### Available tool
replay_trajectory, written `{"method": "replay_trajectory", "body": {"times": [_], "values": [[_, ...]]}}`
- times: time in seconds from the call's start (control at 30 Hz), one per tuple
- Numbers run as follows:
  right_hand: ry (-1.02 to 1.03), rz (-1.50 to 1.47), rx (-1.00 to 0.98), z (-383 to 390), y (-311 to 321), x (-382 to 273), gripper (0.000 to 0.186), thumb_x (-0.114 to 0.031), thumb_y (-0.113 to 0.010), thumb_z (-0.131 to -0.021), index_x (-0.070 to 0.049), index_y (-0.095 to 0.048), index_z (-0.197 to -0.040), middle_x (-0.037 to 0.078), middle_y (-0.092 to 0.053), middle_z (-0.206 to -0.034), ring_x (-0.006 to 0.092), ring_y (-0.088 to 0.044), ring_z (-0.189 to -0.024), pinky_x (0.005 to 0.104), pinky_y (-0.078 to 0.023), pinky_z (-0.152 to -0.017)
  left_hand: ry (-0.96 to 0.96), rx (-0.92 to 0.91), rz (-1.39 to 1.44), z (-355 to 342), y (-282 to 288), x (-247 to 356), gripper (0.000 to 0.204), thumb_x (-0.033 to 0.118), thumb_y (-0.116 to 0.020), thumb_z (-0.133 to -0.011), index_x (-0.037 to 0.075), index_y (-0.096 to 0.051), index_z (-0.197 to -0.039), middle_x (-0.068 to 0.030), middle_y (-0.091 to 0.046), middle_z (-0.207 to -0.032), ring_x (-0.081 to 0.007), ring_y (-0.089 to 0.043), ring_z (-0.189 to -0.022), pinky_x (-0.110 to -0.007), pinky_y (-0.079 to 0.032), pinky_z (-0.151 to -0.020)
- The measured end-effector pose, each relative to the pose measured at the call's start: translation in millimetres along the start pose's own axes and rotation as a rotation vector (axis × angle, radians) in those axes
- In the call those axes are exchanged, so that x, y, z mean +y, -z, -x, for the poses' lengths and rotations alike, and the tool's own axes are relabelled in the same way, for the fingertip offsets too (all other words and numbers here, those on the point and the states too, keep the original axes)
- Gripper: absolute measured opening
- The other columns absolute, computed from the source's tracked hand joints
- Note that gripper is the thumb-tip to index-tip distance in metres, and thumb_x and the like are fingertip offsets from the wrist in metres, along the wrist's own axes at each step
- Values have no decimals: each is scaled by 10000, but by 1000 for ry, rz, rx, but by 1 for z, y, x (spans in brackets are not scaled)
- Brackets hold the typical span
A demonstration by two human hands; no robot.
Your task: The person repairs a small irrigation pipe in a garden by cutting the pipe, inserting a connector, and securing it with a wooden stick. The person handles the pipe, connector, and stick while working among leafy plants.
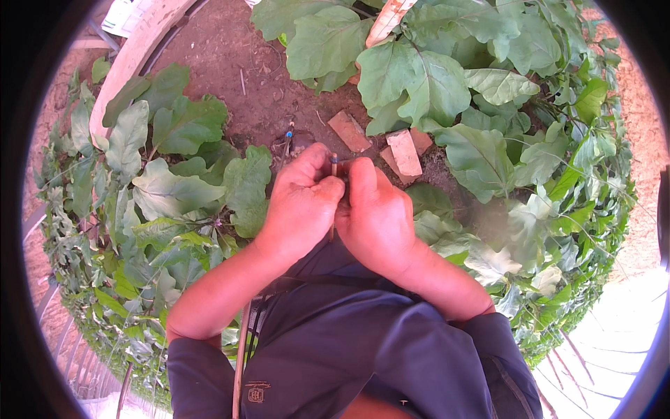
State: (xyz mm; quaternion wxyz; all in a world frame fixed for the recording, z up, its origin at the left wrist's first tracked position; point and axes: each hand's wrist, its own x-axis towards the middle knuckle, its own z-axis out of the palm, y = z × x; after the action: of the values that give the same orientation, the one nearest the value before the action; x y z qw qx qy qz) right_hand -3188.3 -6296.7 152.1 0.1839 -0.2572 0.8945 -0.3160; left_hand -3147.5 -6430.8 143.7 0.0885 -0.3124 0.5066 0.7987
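the left hand (303, 192) and the right hand (380, 213) meet in front of the body, fingers curled, each grip clamped on a slim tan piece (334, 167) with a dark band near its top. the piece stands between the two thumbs, its upper end just clear of the left grip; most of it is hidden. past the knuckles lie a blue-tipped connector (289, 131) and brick pieces (404, 153) on soil (269, 77), leafy plants (178, 188) around.

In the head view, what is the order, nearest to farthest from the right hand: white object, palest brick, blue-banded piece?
From the right hand:
1. Palest brick, ahead, slightly right
2. Blue-banded piece, ahead, left
3. White object, far upper left
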Motion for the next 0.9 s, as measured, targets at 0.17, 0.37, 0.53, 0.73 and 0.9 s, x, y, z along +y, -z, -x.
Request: {"method": "replay_trajectory", "body": {"times": [0.17, 0.37, 0.53, 0.73, 0.9], "values": [[-38, -261, -274, -1, 28, 21, 408, 21, -656, -949, 8, -523, -1335, 184, -750, -984, 313, -776, -884, 397, -614, -768, 133, -24, 143, 0, 2, 8, 165, -70, -541, -940, 64, -597, -1019, 27, -558, -814, -42, -445, -613, -234, -334, -530], [118, -303, -328, -6, 46, 35, 303, 17, -680, -971, -18, -599, -1261, 133, -736, -927, 195, -757, -812, 345, -593, -718, 120, -39, 6, -4, 6, 4, 136, -7, -533, -882, 88, -574, -971, 39, -506, -755, -37, -384, -558, -239, -279, -485], [133, -334, -377, -15, 51, 30, 257, 16, -693, -949, -15, -620, -1193, 152, -697, -896, 318, -730, -804, 384, -564, -700, 51, -12, -251, -2, 11, 0, 79, 103, -517, -902, 34, -548, -922, -7, -521, -798, -87, -453, -715, -294, -380, -617], [228, -254, -319, -17, 52, 26, 209, -39, -690, -962, -5, -563, -1125, 187, -698, -854, 383, -708, -765, 451, -549, -669, -17, -15, -117, 0, 0, 4, 276, 278, -592, -1044, 23, -544, -950, -15, -556, -792, -103, -499, -762, -313, -455, -677], [-112, -841, -351, -10, 37, 22, 224, 38, -641, -1020, -16, -547, -1216, 70, -718, -946, 93, -643, -762, 282, -529, -672, 20, -111, -2, -5, 4, 10, 258, 276, -645, -1067, 65, -562, -945, 12, -574, -784, -53, -463, -631, -249, -383, -541]]}}
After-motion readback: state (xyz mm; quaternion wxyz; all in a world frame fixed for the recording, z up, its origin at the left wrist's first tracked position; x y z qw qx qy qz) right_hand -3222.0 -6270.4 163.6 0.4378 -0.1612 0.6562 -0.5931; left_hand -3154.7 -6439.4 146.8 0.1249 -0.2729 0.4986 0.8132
